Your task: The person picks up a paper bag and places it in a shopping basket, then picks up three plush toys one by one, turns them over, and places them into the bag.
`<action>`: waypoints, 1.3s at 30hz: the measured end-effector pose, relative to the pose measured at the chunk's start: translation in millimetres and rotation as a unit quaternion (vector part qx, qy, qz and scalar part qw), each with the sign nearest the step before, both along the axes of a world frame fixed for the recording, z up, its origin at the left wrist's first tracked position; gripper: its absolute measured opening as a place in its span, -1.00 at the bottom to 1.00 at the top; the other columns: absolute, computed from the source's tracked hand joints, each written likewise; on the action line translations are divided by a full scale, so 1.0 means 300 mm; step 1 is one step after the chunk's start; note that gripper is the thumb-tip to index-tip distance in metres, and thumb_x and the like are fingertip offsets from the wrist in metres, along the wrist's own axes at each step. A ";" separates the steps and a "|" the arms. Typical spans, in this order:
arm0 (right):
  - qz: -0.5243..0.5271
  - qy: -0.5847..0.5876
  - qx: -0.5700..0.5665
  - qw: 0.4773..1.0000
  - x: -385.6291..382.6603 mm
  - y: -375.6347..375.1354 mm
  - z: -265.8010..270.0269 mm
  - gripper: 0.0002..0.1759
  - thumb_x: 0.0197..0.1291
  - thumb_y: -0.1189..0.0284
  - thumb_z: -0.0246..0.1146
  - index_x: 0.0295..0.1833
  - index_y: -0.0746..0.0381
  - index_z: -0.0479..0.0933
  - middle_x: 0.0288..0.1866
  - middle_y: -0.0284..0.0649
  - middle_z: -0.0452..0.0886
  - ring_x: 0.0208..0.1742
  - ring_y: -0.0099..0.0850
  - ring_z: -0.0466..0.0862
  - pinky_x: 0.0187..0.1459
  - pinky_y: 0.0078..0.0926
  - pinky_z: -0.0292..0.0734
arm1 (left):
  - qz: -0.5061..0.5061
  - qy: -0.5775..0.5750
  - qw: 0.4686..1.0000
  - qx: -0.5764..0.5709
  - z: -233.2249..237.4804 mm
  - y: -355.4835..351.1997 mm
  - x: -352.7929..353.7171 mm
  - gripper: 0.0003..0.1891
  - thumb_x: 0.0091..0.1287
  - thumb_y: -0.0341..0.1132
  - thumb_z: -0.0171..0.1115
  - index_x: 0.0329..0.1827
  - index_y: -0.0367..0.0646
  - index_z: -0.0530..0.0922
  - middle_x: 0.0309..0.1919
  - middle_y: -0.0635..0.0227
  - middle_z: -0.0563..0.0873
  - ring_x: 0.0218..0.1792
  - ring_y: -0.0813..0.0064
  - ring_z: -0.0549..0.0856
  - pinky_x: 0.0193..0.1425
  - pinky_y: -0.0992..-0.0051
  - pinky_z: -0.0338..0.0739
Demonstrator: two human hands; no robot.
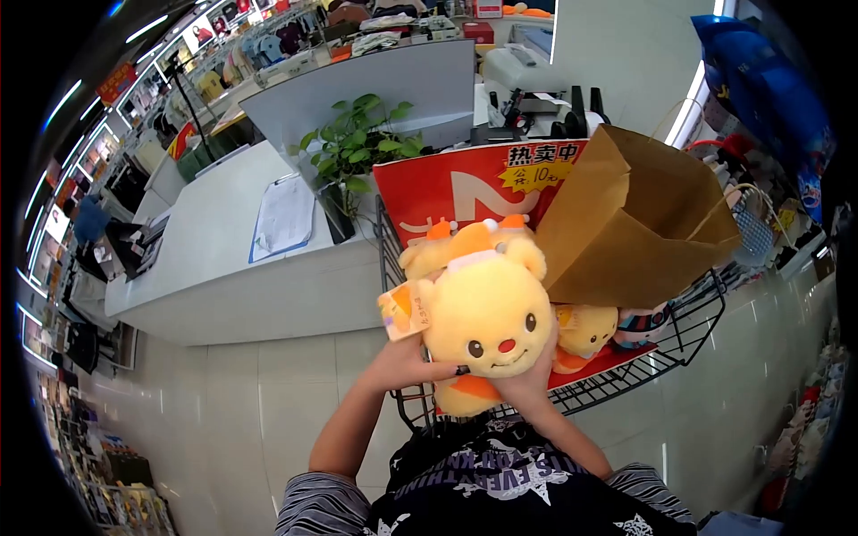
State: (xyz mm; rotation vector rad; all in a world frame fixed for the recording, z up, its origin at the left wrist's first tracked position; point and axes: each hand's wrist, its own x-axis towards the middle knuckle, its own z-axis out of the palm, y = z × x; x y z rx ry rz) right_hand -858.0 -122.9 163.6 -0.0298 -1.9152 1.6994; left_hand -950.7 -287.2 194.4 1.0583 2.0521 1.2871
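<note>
Between my two hands is a yellow plush bear [487,308] with a red nose, an orange and white hat and an orange body. My left hand [407,362] wraps round its left side, below a paper tag [405,311] that hangs at its ear. Round the lower right of the head, my right hand [529,380] grips it, its fingers partly hidden behind the toy. Just behind the bear, more orange and yellow plush shows. A second yellow plush toy [585,329] sits in the black wire basket [684,335], under an open brown paper bag [585,210].
A red price sign [474,183] stands at the back of the basket. To the left is a white counter [214,232] with a clipboard [284,214] and a potted plant [357,147]. A blue bag [760,80] hangs at the upper right. Clothes racks fill the far left.
</note>
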 end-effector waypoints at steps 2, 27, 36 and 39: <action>-0.001 0.007 -0.004 1.000 0.004 0.012 0.016 0.13 -0.34 0.49 0.51 0.27 0.25 -0.17 0.15 -0.09 0.21 0.16 -0.30 0.36 0.10 -0.40 0.36 | 0.033 -0.164 0.969 0.179 0.053 0.045 0.004 0.00 -0.13 -0.29 0.37 0.35 -0.20 -0.09 0.14 0.16 0.33 0.16 0.37 0.34 0.23 0.39 0.26; 0.032 0.138 -0.173 0.975 0.343 0.259 0.080 -0.45 0.29 0.20 -0.03 0.24 0.34 0.16 0.23 -0.15 0.29 0.23 -0.45 0.27 0.21 -0.47 0.16 | -0.316 0.076 0.928 0.183 0.226 0.430 0.059 -0.55 0.04 -0.28 0.25 -0.01 -0.33 0.46 -0.03 0.11 0.54 -0.01 0.26 0.53 0.08 0.35 0.38; -0.241 0.033 -0.288 0.926 0.440 0.328 0.127 -0.63 0.32 0.31 -0.06 0.06 0.36 0.41 -0.06 -0.24 0.52 -0.07 -0.59 0.48 -0.01 -0.66 0.35 | -0.279 0.008 0.945 0.169 0.184 0.610 0.144 -0.65 0.10 -0.35 0.17 -0.06 -0.33 0.47 -0.03 0.10 0.54 -0.01 0.28 0.53 0.08 0.36 0.38; -0.221 0.104 -0.201 0.949 0.466 0.400 0.133 -0.68 0.28 0.40 -0.04 0.03 0.38 0.42 -0.07 -0.19 0.53 -0.03 -0.47 0.49 0.05 -0.55 0.33 | -0.258 0.027 0.949 0.180 0.240 0.635 0.160 -0.75 0.15 -0.45 0.06 -0.10 -0.33 0.48 -0.08 0.09 0.56 -0.05 0.24 0.55 0.04 0.40 0.41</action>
